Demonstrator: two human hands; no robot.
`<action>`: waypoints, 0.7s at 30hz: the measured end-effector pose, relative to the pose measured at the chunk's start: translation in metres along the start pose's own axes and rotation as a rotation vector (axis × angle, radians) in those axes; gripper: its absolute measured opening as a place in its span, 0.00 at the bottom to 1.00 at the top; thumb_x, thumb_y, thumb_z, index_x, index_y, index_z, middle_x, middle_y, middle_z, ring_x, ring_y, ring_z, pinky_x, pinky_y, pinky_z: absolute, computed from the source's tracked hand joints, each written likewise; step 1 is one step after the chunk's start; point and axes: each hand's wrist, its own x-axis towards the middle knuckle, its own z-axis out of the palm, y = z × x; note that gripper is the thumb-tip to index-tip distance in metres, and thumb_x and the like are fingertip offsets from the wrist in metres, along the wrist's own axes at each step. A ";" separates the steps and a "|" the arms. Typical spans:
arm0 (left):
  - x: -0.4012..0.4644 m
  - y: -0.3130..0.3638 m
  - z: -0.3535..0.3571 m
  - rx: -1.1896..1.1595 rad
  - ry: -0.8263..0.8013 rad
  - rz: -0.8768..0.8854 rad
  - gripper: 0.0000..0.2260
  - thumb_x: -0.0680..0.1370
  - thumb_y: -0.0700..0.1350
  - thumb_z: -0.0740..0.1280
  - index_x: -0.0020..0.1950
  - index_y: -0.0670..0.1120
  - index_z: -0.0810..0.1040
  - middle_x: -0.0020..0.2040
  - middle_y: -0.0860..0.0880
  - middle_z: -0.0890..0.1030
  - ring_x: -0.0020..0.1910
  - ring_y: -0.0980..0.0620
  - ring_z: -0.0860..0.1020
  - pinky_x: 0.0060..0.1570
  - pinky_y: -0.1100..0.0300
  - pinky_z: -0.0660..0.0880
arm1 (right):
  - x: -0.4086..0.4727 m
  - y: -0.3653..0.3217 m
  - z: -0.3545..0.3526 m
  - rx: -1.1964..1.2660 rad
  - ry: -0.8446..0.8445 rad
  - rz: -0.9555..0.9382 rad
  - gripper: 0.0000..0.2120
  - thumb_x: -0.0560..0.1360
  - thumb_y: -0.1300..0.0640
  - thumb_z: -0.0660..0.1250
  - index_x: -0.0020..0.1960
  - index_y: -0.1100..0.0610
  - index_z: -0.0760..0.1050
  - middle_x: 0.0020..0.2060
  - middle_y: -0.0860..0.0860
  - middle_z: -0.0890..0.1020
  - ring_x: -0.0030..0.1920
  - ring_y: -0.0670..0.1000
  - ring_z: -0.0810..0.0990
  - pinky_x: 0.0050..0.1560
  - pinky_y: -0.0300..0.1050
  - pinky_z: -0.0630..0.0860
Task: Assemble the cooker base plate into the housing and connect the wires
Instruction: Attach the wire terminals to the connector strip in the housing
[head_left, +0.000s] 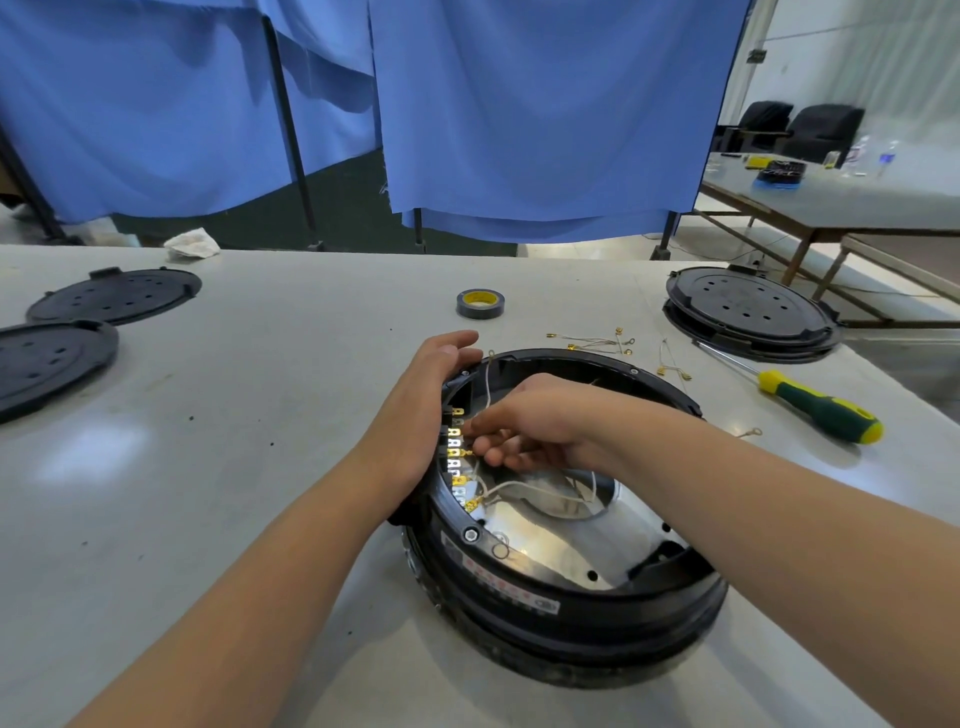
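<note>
Head view: my left hand (434, 395) cups the housing (561, 587) rim, fingers relaxed. My right hand (524, 426) pinches a wire (488, 384) just beside the terminal row (457, 457), which runs toward me, left of my fingertips; right hand nearer.

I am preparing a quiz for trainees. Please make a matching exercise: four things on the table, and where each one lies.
Things:
1. tape roll
2. screwdriver
3. white cloth
4. left hand

Places:
A. far left edge of the table
B. on the housing rim
C. right of the housing
D. behind the housing, mid-table

Pairs: 1-D, 2-C, 3-A, 4-B
</note>
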 end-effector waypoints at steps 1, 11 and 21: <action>0.000 0.000 0.000 -0.002 0.000 -0.001 0.17 0.84 0.45 0.47 0.66 0.51 0.72 0.64 0.50 0.76 0.67 0.53 0.70 0.71 0.53 0.62 | 0.000 0.000 0.000 -0.001 0.001 -0.005 0.07 0.76 0.60 0.68 0.40 0.60 0.77 0.23 0.48 0.79 0.21 0.41 0.76 0.21 0.32 0.71; 0.001 0.000 0.000 -0.002 0.034 0.014 0.18 0.83 0.41 0.48 0.59 0.50 0.76 0.62 0.49 0.78 0.65 0.53 0.74 0.68 0.55 0.67 | -0.012 -0.004 -0.009 -0.333 0.054 -0.060 0.13 0.74 0.51 0.71 0.44 0.62 0.82 0.20 0.46 0.73 0.19 0.42 0.68 0.21 0.33 0.66; -0.001 0.001 0.000 0.007 0.035 0.004 0.18 0.83 0.43 0.49 0.53 0.53 0.78 0.59 0.50 0.80 0.62 0.52 0.76 0.67 0.49 0.69 | -0.013 -0.001 -0.007 -0.334 -0.057 -0.011 0.09 0.74 0.57 0.70 0.35 0.57 0.76 0.21 0.46 0.70 0.19 0.43 0.64 0.19 0.33 0.63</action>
